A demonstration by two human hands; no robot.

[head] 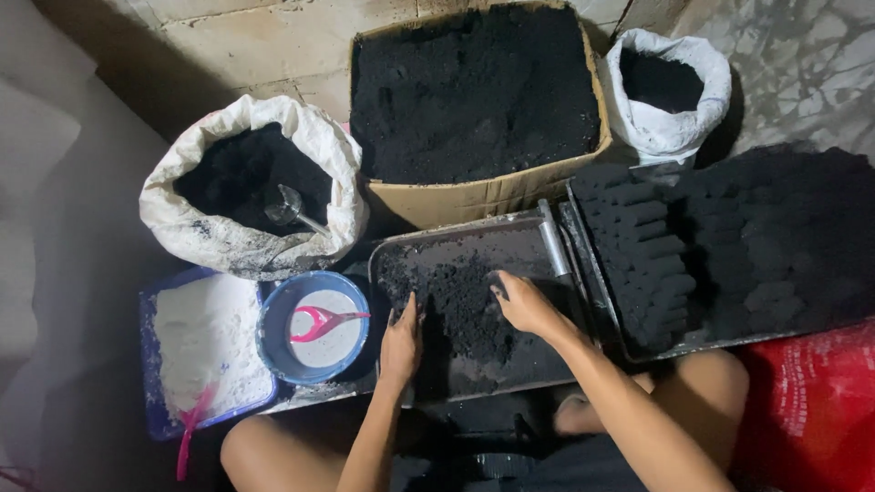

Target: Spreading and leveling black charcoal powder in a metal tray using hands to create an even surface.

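A metal tray [474, 239] in front of me holds a heap of black powder [456, 296]. My left hand [400, 339] lies flat on the heap's left side, fingers together and blackened. On the heap's right side rests my right hand [522, 302], its fingers pressing into the powder. Neither hand grips a tool.
A cardboard box [474, 196] of black powder stands behind the tray, flanked by two white sacks [246, 239] [670, 128] of black powder; the left holds a metal scoop [290, 207]. Left: a blue bowl [273, 342] with a pink spoon [324, 321] and a white-powder tray [150, 364]. Right: a tray of black briquettes [674, 264].
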